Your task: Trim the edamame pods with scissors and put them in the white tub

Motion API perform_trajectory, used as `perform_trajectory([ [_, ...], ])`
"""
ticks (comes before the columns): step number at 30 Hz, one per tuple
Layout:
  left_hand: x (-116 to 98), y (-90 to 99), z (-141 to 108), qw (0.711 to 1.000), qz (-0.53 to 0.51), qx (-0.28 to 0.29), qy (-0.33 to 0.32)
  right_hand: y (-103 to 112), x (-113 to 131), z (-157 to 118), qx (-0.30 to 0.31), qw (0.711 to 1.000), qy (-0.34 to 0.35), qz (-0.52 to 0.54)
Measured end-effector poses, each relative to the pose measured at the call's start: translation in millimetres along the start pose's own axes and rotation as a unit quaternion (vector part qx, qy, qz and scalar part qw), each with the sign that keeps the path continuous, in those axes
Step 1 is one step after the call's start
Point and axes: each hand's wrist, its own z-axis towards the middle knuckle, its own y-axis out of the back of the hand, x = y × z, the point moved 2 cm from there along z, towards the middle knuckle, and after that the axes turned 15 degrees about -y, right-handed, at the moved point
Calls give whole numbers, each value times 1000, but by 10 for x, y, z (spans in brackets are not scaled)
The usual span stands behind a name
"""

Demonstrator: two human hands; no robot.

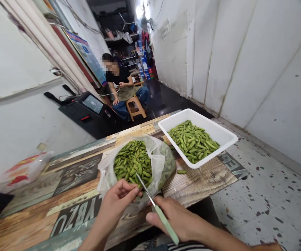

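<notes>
My right hand point(174, 218) is closed around light green-handled scissors point(163, 219), seen nearly edge-on. Their thin metal blades point up and left over an open clear plastic bag point(157, 167) full of green soybean pods point(133, 160). Just left of the blades, the thumb and fingers of my left hand point(120, 198) pinch a green soybean pod point(139, 186), mostly hidden by the fingertips. Beyond the bag to the right stands a white plastic tray point(227, 136), with a heap of pods lying in it.
A single loose pod point(182, 172) lies on the patterned wooden table point(202, 181) between bag and tray. At left are a red-printed plastic bag point(22, 170) and a black machine with a screen point(93, 104). A person point(123, 82) sits on a stool point(135, 108) behind the table.
</notes>
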Motion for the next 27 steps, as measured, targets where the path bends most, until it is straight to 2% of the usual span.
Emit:
perform_trajectory([
  [6, 25, -25, -16, 993, -58, -67, 76, 182, -5, 73, 29, 995, 16, -96],
  [9, -8, -104, -1, 988, -85, -91, 91, 240, -27, 110, 37, 994, 9, -103],
  [13, -33, -168, 13, 985, -101, -97, 97, 302, -65, 137, 55, 994, 12, -89],
  [17, -24, -169, 24, 982, -107, -75, 133, 341, -99, 176, 68, 995, 17, -78],
  [23, 15, -182, 15, 975, -62, 20, 211, 348, -132, 243, 88, 993, 28, -70],
  [25, 10, -183, 17, 976, -52, 18, 211, 349, -137, 250, 98, 992, 32, -70],
  [27, -13, -170, 27, 978, -58, -13, 202, 357, -138, 248, 96, 993, 33, -59],
])
